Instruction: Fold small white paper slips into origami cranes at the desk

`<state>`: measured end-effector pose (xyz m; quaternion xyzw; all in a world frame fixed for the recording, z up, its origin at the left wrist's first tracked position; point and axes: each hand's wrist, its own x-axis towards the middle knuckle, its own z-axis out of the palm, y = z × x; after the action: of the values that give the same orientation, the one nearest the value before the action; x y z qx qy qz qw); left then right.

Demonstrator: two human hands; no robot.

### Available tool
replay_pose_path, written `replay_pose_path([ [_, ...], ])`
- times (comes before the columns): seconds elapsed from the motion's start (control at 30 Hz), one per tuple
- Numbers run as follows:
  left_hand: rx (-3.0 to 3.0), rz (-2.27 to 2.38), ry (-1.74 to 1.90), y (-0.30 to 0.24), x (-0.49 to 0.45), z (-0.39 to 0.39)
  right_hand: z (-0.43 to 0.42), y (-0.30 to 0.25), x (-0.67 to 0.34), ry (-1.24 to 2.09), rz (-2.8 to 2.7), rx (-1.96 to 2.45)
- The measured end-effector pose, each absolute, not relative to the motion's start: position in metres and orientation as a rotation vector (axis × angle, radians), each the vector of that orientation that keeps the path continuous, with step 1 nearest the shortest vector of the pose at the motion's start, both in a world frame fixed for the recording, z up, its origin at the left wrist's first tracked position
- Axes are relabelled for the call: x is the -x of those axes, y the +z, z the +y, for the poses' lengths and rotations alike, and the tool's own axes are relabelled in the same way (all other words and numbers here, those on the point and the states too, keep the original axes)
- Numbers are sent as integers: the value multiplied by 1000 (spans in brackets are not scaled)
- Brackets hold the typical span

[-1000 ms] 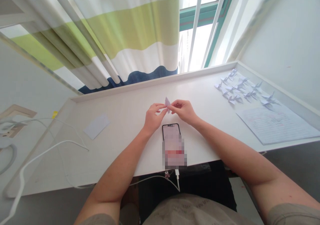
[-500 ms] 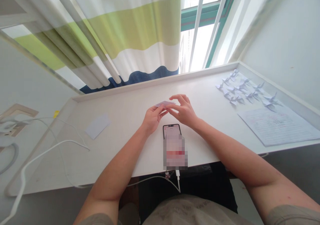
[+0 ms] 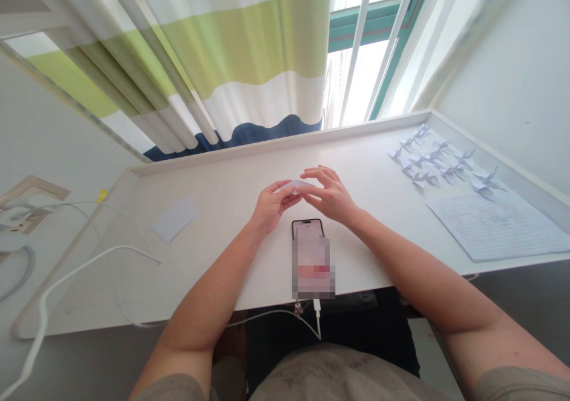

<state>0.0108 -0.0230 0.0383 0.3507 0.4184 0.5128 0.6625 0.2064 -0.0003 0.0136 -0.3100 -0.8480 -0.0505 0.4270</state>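
Over the middle of the white desk my two hands meet on a small folded piece of pale paper. My left hand pinches its left end with curled fingers. My right hand grips the right end with thumb and fingertips, the other fingers spread above it. The paper lies nearly flat between them, just above the desk. A phone lies on the desk right under my hands, plugged into a white cable.
Several folded paper cranes sit at the far right by the wall, with a lined written sheet in front of them. A blank paper slip lies to the left. White cables trail over the left side. A striped curtain hangs behind.
The paper piece stood upright between my fingertips; it has been turned down to lie nearly flat. My right fingers opened over it. The view shifted slightly.
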Motion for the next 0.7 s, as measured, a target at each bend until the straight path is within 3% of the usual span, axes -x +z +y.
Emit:
replay_pose_path([
  [0.37,-798,948,1137,35,-9,-21,2,11,-209,-125,-2158,695],
  [0.7,-928,933,1104,34,-11,-26,1,10,-207,208,-2051,749],
])
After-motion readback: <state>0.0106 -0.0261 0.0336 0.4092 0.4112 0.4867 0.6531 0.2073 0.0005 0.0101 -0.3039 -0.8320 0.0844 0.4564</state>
